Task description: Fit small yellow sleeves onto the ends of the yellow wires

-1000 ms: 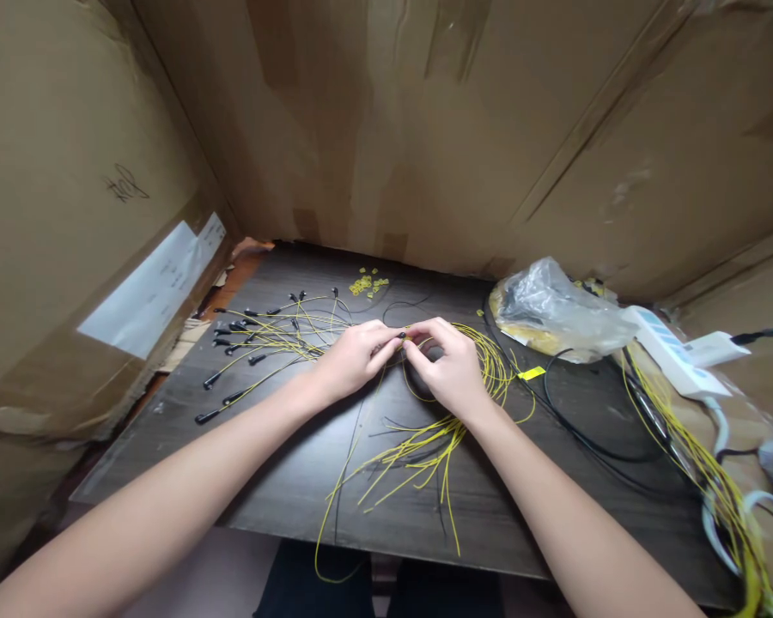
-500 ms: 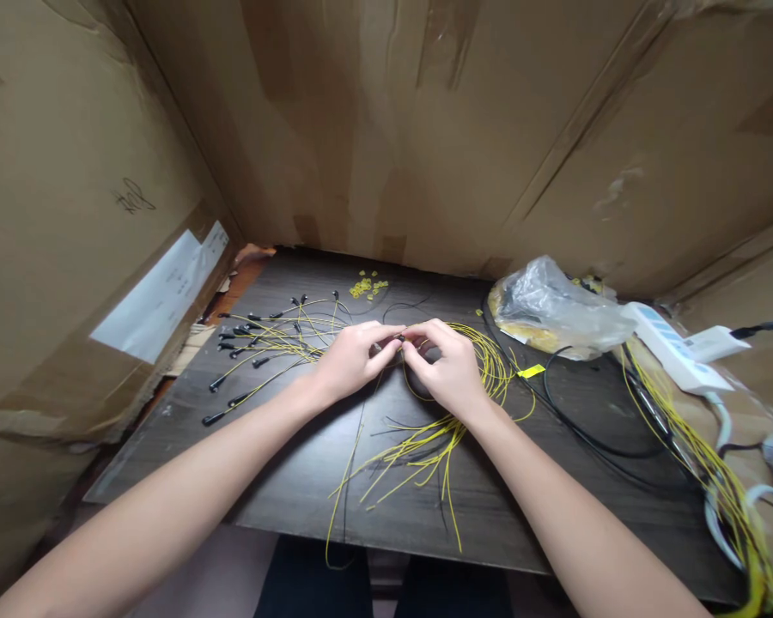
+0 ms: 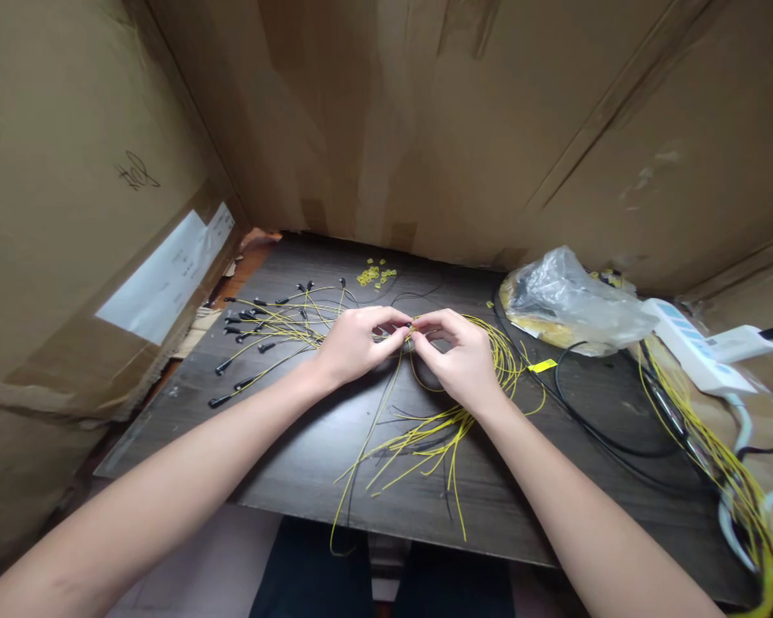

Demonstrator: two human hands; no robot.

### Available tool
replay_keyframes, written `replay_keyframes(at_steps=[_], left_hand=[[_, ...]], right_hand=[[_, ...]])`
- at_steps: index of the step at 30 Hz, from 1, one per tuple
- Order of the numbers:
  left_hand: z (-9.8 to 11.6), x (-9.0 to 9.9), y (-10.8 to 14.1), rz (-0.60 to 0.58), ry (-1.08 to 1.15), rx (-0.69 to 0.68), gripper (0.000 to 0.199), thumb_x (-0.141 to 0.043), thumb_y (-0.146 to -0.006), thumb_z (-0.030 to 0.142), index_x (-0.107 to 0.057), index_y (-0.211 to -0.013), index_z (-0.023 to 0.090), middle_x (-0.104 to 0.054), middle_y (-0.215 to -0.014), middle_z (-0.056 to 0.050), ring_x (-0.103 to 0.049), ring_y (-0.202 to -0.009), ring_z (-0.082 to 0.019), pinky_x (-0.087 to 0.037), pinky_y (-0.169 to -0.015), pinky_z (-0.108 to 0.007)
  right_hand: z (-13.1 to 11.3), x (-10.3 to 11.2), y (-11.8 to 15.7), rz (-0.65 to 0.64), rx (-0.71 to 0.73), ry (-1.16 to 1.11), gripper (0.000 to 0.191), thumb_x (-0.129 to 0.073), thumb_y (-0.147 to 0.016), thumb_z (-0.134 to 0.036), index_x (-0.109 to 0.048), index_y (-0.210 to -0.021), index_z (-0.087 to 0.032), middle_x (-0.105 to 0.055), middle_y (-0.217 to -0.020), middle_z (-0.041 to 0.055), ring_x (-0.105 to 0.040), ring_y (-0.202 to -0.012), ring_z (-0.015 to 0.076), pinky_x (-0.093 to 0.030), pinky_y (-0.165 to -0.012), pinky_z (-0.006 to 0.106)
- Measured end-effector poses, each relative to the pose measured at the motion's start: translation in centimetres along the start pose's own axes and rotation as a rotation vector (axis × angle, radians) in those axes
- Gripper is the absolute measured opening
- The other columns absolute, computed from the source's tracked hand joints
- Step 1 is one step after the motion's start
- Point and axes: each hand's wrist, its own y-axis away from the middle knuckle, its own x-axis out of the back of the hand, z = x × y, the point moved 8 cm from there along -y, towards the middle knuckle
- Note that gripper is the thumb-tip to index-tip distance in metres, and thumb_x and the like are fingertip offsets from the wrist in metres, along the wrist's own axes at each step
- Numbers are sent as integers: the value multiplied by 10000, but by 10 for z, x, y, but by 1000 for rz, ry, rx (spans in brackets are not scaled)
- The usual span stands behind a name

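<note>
My left hand (image 3: 362, 342) and my right hand (image 3: 459, 352) meet over the middle of the table, fingertips almost touching. Both are closed in a pinch on a small dark connector (image 3: 410, 325), with a bit of yellow showing at it; the fingers cover most of its shape. A yellow wire (image 3: 382, 403) hangs from between the hands towards the table's front edge. Beneath and beside my right hand lies a coil of yellow wire (image 3: 506, 360), its loose ends (image 3: 418, 446) fanned out in front. Left of my left hand, several wires end in black connectors (image 3: 241, 337).
Small yellow pieces (image 3: 374, 275) lie at the back of the dark table (image 3: 283, 463). To the right are a clear plastic bag (image 3: 576, 300), a black cable (image 3: 593, 442), a white power strip (image 3: 696, 343) and more yellow wires (image 3: 740, 489). Cardboard walls (image 3: 374, 129) enclose the back and sides.
The view has shifted slightly, so the table sits a little higher and further right. Both hands stay together at the connector, and a bit of yellow now shows between the fingertips.
</note>
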Motion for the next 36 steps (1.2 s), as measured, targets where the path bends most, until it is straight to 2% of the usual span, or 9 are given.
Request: replay_keyframes(at_steps=[3,18,23,31,36], left_hand=[[0,0,0,1,30,6,158,-648,-892,179,-759,-1002,154,-795,-929,-37,-739,-757,-145,-601,-733,-249],[2,2,1,31,-19,-36,139,-671,-853,145,-757,-961,158,-778,-875,-20,-691,-690,-116,-558,-679,-226],[1,1,0,13,-13,-26,136,-661,-858,169,-759,-951,170,-776,-868,-20,-687,-677,-122,-561,-679,-238],[6,7,2,45,-127,-120,157,-655,-885,210,-766,-992,182,-776,-892,-26,-688,-683,-122,-534,-696,-245],[5,9,2,57,-130,-123,148,-669,-885,226,-774,-982,188,-777,-861,-16,-676,-644,-114,-518,-673,-238]], right_hand=[[1,-1,0,-3,-11,-2,74,-657,-851,-166,-695,-903,-204,-722,-880,26,-694,-740,160,-598,-718,299],[-13,2,0,19,108,112,82,-637,-879,-146,-689,-886,-209,-721,-864,24,-690,-749,166,-573,-738,310],[-11,2,0,10,73,103,54,-654,-874,-179,-694,-865,-215,-731,-855,30,-696,-750,181,-585,-743,337],[-2,2,0,18,-9,2,47,-690,-880,-237,-725,-890,-207,-755,-870,33,-721,-763,179,-608,-760,329],[0,1,0,26,-24,-46,45,-702,-871,-235,-721,-888,-198,-756,-867,31,-725,-760,174,-614,-767,322]])
